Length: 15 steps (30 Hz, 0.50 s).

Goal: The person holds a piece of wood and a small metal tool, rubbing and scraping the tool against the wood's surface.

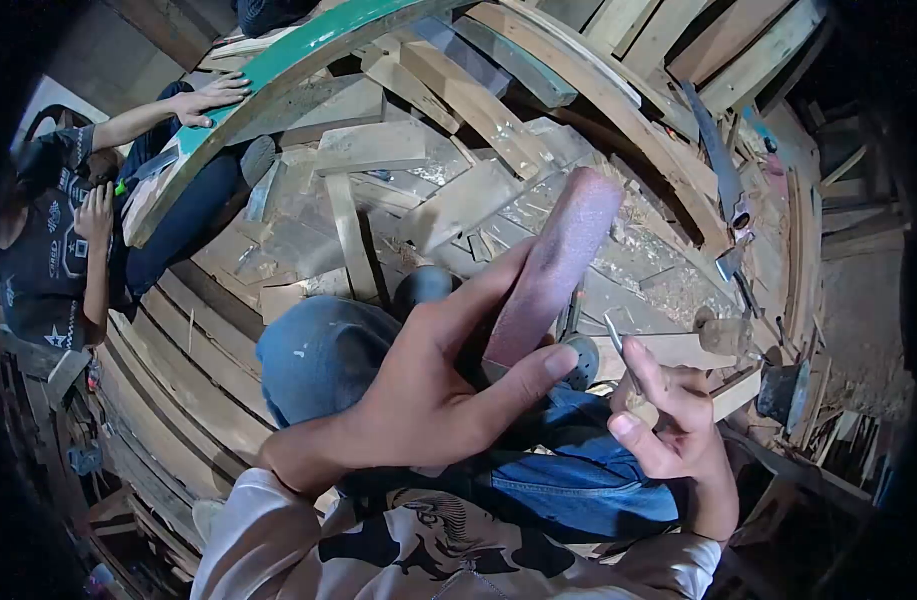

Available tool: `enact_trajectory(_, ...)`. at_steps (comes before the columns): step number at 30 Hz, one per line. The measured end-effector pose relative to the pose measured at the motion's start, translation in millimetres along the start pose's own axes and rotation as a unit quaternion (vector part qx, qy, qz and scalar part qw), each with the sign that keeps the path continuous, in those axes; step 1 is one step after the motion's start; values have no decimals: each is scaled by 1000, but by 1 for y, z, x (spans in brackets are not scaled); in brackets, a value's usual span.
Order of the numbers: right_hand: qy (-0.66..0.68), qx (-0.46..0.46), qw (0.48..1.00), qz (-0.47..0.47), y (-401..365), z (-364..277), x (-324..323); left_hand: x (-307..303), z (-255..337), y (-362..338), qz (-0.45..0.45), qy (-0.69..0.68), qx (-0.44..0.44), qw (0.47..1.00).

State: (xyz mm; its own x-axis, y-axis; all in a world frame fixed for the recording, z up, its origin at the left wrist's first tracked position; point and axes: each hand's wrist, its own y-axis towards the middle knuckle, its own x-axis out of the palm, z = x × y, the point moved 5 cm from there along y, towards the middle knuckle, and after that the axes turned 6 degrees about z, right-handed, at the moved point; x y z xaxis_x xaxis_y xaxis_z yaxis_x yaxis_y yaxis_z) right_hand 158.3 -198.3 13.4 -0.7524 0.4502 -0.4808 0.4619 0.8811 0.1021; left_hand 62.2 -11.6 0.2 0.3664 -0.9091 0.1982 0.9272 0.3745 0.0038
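A pinkish, rough-surfaced block (563, 250) with a rounded upper end stands tilted in my left hand (458, 370), its lower end between thumb and fingers. To the right, my right hand (673, 410) is closed around a thin pointed metal tool (618, 345), whose tip points up and left toward the block. The tip and the block are apart. Most of the tool is hidden by my fingers. Both hands are above my lap, over blue jeans (568, 480).
Wood offcuts (373, 148) litter the ground ahead. A handsaw (716, 160) leans at the right, near a curved plank (638, 130). At the left, another person (53, 240) rests a hand on a green-topped curved beam (298, 50). Long boards (178, 370) lie at the lower left.
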Motion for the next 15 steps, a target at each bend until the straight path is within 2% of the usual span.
enact_trajectory(5, 80, 5, 997, -22, -3, 2, 3, 3, 1, 0, -4, -20, 3, 1000)
enact_trajectory(15, 126, -18, 991, -41, -4, 4, 7, 6, 1, 1, -25, -12, 14, 1000)
